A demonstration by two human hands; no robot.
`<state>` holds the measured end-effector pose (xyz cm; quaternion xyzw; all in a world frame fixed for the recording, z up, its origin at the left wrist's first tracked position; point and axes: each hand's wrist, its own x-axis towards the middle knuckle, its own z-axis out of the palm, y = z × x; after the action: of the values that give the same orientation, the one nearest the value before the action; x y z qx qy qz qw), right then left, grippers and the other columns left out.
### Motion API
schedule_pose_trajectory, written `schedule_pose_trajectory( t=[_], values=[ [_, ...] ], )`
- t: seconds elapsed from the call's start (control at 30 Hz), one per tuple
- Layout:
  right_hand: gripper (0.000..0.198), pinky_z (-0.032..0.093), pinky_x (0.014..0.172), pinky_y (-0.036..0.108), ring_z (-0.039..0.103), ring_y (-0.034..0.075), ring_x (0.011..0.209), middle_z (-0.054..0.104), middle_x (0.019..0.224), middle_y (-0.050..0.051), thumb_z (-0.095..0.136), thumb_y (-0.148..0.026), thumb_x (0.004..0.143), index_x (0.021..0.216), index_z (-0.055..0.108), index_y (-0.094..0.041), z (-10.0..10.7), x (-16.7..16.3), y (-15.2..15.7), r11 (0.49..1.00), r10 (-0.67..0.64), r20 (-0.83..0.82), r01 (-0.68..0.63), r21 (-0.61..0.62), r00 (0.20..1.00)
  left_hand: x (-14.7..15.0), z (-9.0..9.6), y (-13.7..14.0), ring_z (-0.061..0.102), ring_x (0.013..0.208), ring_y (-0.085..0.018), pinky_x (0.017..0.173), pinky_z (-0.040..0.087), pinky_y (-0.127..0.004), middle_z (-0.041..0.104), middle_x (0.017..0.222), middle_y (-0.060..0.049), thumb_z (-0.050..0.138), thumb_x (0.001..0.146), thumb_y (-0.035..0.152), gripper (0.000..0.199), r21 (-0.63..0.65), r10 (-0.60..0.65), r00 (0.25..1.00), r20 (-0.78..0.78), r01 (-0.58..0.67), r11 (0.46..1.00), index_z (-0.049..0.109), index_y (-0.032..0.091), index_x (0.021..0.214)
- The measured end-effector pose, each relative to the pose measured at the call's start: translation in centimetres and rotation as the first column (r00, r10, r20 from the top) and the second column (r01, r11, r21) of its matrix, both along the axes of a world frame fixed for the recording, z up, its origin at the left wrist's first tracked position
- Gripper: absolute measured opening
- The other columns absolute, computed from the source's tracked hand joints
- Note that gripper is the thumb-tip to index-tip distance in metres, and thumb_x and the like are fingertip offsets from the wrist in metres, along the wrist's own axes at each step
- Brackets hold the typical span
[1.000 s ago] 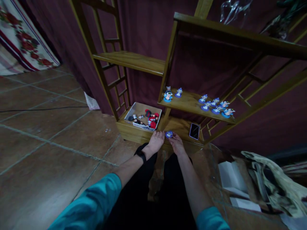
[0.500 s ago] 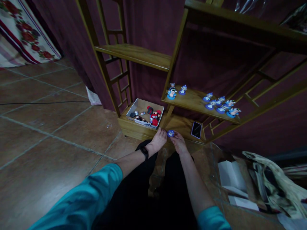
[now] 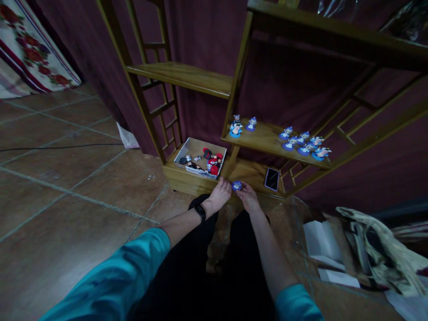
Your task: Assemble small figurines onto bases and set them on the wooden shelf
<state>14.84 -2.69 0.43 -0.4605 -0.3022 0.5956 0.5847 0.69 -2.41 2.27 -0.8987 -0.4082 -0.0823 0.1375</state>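
My right hand (image 3: 248, 196) pinches a small figurine (image 3: 236, 185) with a purple round base, in front of the lower shelf. Close to its left side is my left hand (image 3: 220, 195), wearing a dark wristband; its fingers are curled together, and whatever they may hold is too small to make out. Just beyond my left hand, an open cardboard box (image 3: 185, 170) holds several loose toy parts in red, black and white. Higher up, the middle shelf (image 3: 261, 139) carries several finished-looking figurines, among them a purple-based one (image 3: 251, 124) and a blue-based one (image 3: 321, 153).
A phone (image 3: 272, 179) lies on the lower shelf to the right. The wooden rack's upright (image 3: 238, 67) and upper left shelf (image 3: 187, 79) rise ahead. White boxes (image 3: 323, 243) and crumpled cloth (image 3: 384, 254) lie on the floor at right.
The view has shifted slightly, so the rack and figurines appear a little further left. Both hands stay nearly in place, with the figurine still in my right hand.
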Motion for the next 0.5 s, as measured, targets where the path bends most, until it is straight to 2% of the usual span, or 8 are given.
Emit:
schedule_pose_trajectory(
  t=[0.17, 0.3, 0.4, 0.5],
  values=[
    [0.042, 0.048, 0.074, 0.027, 0.062, 0.014, 0.079, 0.068, 0.085, -0.001, 0.069, -0.010, 0.049, 0.087, 0.058, -0.021, -0.1, 0.1, 0.0, 1.000, -0.014, 0.008, 0.014, -0.011, 1.000, 0.2, -0.3, 0.1, 0.046, 0.112, -0.028, 0.105, 0.015, -0.052, 0.056, 0.110, -0.021, 0.029, 0.083, 0.005, 0.041, 0.027, 0.015, 0.999, -0.031, -0.014, 1.000, 0.053, 0.001, 0.116],
    [0.042, 0.048, 0.074, 0.026, 0.062, 0.014, 0.080, 0.068, 0.085, -0.001, 0.070, -0.010, 0.048, 0.087, 0.058, -0.021, -0.2, 0.1, 0.1, 1.000, -0.018, -0.001, 0.018, -0.016, 1.000, 0.0, -0.5, 0.4, 0.046, 0.110, -0.028, 0.103, 0.019, -0.052, 0.055, 0.110, -0.022, 0.031, 0.082, 0.005, 0.040, -0.010, 0.007, 0.999, 0.033, -0.007, 1.000, 0.053, 0.002, 0.115],
    [0.042, 0.048, 0.073, 0.027, 0.062, 0.014, 0.080, 0.068, 0.086, 0.000, 0.071, -0.012, 0.048, 0.086, 0.058, -0.021, -0.2, 0.1, 0.1, 1.000, -0.007, -0.007, 0.007, -0.021, 1.000, -0.4, -0.6, 0.7, 0.050, 0.103, -0.027, 0.099, 0.026, -0.048, 0.058, 0.102, -0.019, 0.036, 0.080, 0.005, 0.035, -0.125, 0.041, 0.992, 0.123, -0.026, 0.992, 0.056, 0.004, 0.108],
    [0.041, 0.049, 0.073, 0.028, 0.062, 0.015, 0.079, 0.068, 0.085, 0.000, 0.071, -0.013, 0.047, 0.086, 0.058, -0.020, -0.1, 0.1, 0.1, 0.999, 0.003, -0.004, -0.003, -0.033, 1.000, -0.7, -0.6, 1.2, 0.053, 0.100, -0.025, 0.095, 0.032, -0.042, 0.059, 0.099, -0.016, 0.045, 0.076, 0.007, 0.030, -0.306, 0.131, 0.947, 0.293, -0.037, 0.951, 0.057, 0.008, 0.104]
  ],
)
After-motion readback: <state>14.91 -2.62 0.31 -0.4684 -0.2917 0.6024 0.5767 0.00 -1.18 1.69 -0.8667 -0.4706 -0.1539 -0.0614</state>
